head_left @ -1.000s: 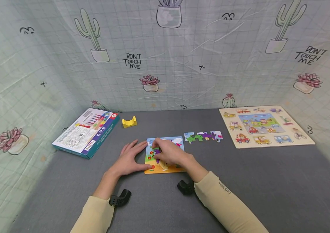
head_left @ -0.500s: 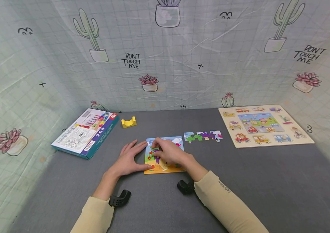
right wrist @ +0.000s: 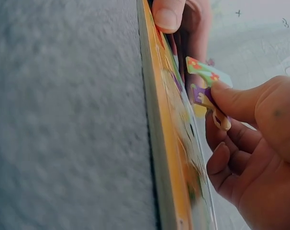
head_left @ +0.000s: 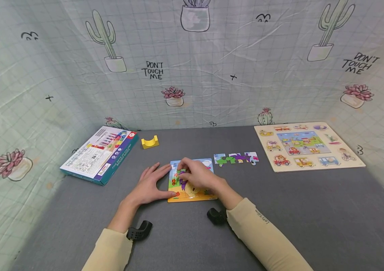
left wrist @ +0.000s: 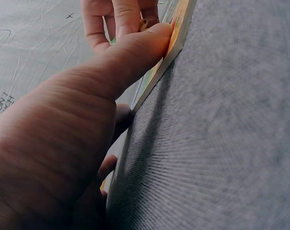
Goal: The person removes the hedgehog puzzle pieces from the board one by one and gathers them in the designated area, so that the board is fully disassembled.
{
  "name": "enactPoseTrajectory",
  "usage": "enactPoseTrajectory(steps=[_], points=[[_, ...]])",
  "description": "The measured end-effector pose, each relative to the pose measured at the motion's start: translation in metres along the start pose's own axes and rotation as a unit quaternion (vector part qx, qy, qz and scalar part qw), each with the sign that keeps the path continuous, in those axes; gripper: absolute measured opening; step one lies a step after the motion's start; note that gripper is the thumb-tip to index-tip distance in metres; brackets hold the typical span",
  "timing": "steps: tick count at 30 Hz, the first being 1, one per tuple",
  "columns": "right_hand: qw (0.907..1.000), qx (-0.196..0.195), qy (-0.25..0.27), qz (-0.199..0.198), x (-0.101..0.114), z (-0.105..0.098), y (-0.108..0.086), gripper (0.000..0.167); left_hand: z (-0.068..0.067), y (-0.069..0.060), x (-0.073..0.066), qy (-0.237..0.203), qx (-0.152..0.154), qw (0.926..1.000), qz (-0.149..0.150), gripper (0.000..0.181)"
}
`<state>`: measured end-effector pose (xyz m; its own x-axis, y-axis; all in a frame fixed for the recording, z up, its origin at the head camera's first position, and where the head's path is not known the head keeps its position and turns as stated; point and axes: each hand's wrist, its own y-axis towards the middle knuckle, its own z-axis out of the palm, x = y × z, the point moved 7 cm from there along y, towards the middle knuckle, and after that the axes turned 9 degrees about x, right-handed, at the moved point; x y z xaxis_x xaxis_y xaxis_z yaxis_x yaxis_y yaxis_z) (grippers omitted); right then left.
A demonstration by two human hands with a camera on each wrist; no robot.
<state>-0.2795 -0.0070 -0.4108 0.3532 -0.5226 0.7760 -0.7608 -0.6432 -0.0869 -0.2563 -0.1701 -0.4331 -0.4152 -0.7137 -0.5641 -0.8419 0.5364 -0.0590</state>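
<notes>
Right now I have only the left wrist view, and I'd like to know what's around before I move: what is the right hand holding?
Observer: The right hand pinches a puzzle piece with red flowers on it.
Operator: Are any other pieces lying loose?
Observer: Yes, loose pieces lie in a row just right of the small puzzle board, toward its far side.
Operator: Anything further right, past those?
Observer: A larger puzzle board with vehicle pictures lies flat there.

2 hands (head_left: pixel 149 188) (head_left: pixel 198 176) | 2 boards (head_left: pixel 192 198) (head_left: pixel 317 156) | 1 held piece (right wrist: pixel 202 73) | 1 box (head_left: pixel 100 154) | 1 block (head_left: pixel 150 143)
</notes>
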Motion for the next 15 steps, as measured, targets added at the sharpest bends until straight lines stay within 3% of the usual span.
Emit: enactPoseTrajectory(steps=[5, 15], points=[[0.9999, -0.008, -0.008, -0.002, 0.002, -0.008, -0.004, 0.013, -0.001, 0.000, -0.001, 0.002, 0.000, 1.0000, -0.001, 0.093], [0.9999, 0.011, -0.004, -0.004, -0.004, -0.019, -0.007, 0.014, 0.000, 0.001, 0.001, 0.010, 0.000, 0.9999, -0.004, 0.093]])
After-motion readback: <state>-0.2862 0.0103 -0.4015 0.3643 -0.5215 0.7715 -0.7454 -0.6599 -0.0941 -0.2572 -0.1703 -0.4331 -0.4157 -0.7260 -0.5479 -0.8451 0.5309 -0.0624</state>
